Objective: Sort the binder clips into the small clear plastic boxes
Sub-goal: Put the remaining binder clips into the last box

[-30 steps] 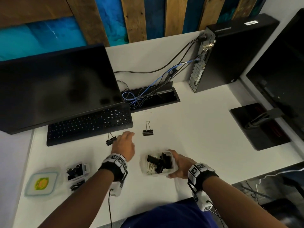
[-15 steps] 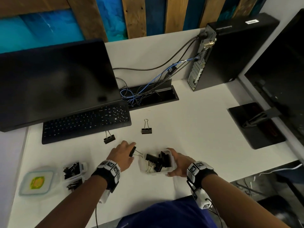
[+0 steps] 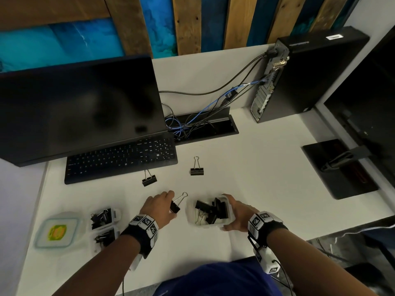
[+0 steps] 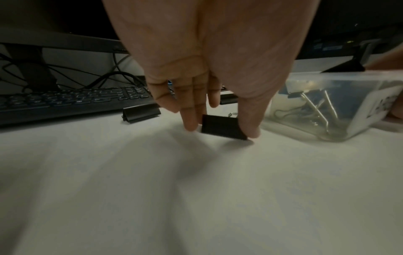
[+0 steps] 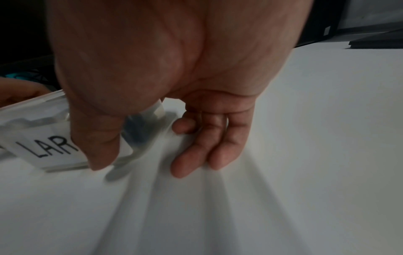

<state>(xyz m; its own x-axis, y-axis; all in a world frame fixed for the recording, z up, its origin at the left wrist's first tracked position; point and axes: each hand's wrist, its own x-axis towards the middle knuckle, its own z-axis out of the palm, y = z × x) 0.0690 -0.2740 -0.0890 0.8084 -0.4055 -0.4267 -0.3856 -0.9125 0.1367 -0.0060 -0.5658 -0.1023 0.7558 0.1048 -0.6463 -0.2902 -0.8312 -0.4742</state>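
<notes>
My left hand [image 3: 163,207] pinches a black binder clip [image 3: 175,205] between thumb and fingers, just above the white desk; the same binder clip [image 4: 222,126] shows in the left wrist view. Right of it stands a clear plastic box [image 3: 226,210] holding several large black clips. My right hand [image 3: 237,218] holds that box by its right side, thumb on the near wall with the label [image 5: 50,148]. Two loose clips lie farther back: one clip [image 3: 149,180] by the keyboard, another clip [image 3: 196,170] to its right. Two more small boxes [image 3: 103,216] with clips sit at the left.
A black keyboard [image 3: 119,159] and monitor [image 3: 81,112] fill the back left. A cable tray [image 3: 205,127] and a computer tower [image 3: 303,75] stand behind. A lidded container [image 3: 56,232] sits far left. A second monitor's base [image 3: 337,167] is at the right.
My left hand picked a clip off the desk near the keyboard and drew it back towards the box with large clips. The right hand stayed on that box.
</notes>
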